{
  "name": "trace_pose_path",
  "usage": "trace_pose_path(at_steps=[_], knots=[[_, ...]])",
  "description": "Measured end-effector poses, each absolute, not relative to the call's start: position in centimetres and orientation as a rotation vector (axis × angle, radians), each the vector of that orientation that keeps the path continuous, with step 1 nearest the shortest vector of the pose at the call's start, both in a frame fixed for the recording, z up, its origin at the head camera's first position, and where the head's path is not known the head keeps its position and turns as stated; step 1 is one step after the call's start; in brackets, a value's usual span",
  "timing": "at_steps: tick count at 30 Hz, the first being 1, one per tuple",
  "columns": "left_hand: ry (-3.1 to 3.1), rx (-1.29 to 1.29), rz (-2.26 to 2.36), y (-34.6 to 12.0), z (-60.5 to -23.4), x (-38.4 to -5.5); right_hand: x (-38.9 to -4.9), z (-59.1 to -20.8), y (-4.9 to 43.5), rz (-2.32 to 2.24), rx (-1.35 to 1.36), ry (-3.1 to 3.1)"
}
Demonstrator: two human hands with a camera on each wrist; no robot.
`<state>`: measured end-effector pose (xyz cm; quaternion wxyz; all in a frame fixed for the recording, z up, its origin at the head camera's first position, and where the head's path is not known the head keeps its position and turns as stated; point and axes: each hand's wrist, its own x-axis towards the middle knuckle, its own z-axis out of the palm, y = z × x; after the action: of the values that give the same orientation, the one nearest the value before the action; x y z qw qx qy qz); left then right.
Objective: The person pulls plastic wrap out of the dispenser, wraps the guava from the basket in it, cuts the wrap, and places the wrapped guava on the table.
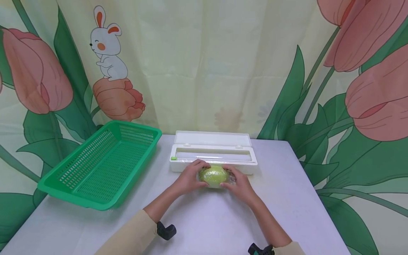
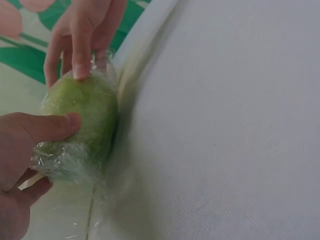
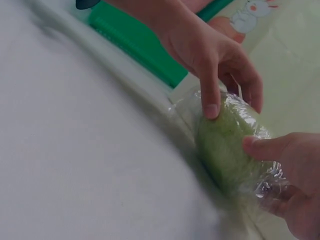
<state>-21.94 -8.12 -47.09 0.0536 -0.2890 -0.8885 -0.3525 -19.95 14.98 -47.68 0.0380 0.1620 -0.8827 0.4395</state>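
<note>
A green, oval fruit [image 1: 214, 175] wrapped in clear cling film is between my two hands, just in front of the white cling film dispenser [image 1: 213, 168]. My left hand [image 1: 192, 177] grips its left end, thumb on the near side. The right hand [image 1: 239, 184] holds the opposite end in the same way. In the left wrist view, loose film [image 2: 75, 162] bunches around the fruit's end by my left fingers. The right wrist view shows crinkled film [image 3: 270, 182] at my right fingers too. Some fingertips are hidden behind the fruit.
The dispenser's lid [image 1: 213, 138] stands raised, with a film roll [image 1: 213, 156] inside and a small green slider [image 1: 173, 158] at its left end. A green plastic basket [image 1: 116, 198] stands on the left of the white-covered table [image 1: 204, 226]. A printed curtain [image 1: 204, 71] hangs behind.
</note>
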Motion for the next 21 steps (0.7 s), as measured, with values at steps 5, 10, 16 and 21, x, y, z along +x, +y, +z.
trace_pose_path(at_steps=[5, 10, 16, 21], knots=[[-2.682, -0.871, -1.036, -7.83, -47.15, -22.21, -20.49, -47.73, 15.21, 1.335, 0.533, -2.697], [-2.711, -0.847, -0.991, -7.43, -47.32, -22.50, -20.91, -48.06, 15.46, 1.294, 0.541, -2.686], [-2.749, -0.820, -0.975, -7.37, -47.36, -22.47, -20.92, -48.26, 15.36, 1.310, 0.557, -2.661], [-2.749, -0.818, -1.011, -7.55, -47.04, -22.24, -20.61, -48.12, 15.23, 1.308, 0.554, -2.655]])
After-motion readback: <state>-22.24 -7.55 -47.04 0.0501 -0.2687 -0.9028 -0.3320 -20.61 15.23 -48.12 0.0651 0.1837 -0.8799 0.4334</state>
